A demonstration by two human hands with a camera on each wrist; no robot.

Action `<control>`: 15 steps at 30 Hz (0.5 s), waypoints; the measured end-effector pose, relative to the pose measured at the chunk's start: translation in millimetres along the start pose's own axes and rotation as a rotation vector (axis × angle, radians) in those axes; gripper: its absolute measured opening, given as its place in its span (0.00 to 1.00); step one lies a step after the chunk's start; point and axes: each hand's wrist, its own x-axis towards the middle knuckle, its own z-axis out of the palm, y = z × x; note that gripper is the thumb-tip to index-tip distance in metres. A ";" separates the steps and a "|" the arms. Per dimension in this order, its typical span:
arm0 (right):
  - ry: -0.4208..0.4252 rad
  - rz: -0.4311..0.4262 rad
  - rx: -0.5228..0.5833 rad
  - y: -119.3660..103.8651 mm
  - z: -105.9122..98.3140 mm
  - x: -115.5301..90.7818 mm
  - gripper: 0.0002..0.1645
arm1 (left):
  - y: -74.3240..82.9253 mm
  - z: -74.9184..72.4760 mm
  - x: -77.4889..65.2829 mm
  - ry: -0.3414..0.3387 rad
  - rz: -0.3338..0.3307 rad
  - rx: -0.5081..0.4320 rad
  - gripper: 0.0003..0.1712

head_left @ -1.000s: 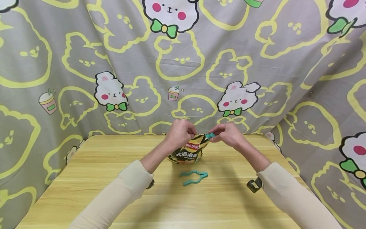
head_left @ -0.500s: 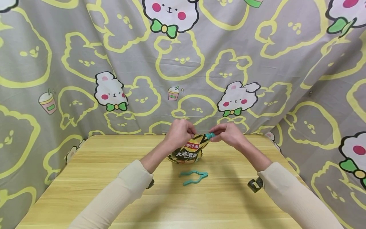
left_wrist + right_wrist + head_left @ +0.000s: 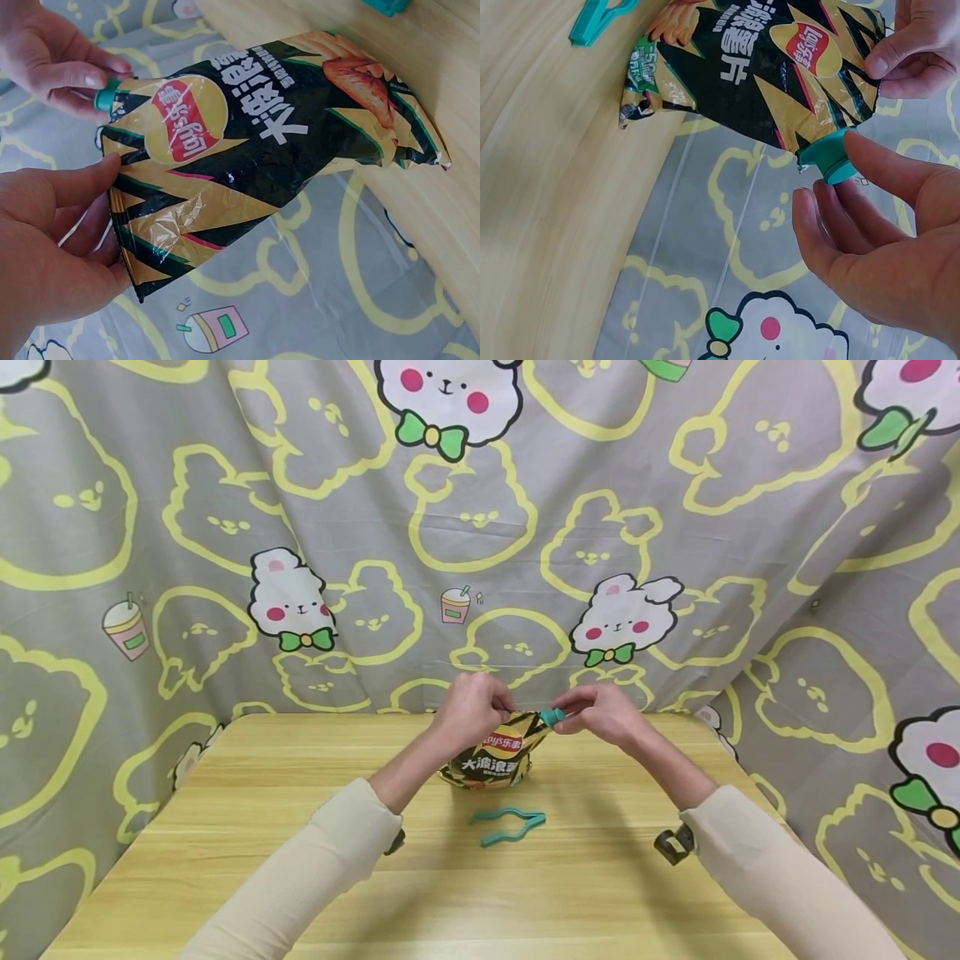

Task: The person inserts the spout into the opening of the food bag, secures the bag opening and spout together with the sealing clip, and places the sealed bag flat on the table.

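A black and gold bag of potato chips (image 3: pixel 491 760) stands upright on the table, its top slanting up to the right. My left hand (image 3: pixel 472 702) pinches the top edge between thumb and fingers, as the left wrist view shows. At the bag's top right corner sits a small teal spout-like piece with a round end (image 3: pixel 832 157). My right hand (image 3: pixel 892 225) is around it with loosely spread fingers; the thumb tip lies at its edge, and contact is hard to tell. A teal bag clip (image 3: pixel 513 825) with spread arms lies on the table in front of the bag.
The wooden table (image 3: pixel 300 893) reaches back to a grey curtain (image 3: pixel 360 510) with yellow cartoon outlines, close behind the bag. Curtain also hangs along both sides. A dark wrist camera mount (image 3: pixel 673 843) sits under the right sleeve.
My right hand has drawn slightly to the right, so more of the teal piece shows between its fingers. The left hand, the bag and the bag clip stay as they were.
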 end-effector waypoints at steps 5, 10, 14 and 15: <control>-0.012 0.002 -0.023 2.6 -3.6 -3.2 0.26 | -0.9 0.0 -0.3 0.002 -0.001 -0.009 0.08; -0.021 0.016 -0.075 8.5 -6.6 -6.1 0.28 | -1.7 0.1 -0.2 0.004 0.000 -0.011 0.08; -0.033 0.046 -0.102 14.5 -6.4 -8.4 0.27 | -2.0 0.1 0.3 0.007 0.004 -0.012 0.08; -0.036 0.052 -0.110 16.3 -5.8 -9.1 0.27 | -1.9 0.0 0.2 0.008 0.005 -0.012 0.08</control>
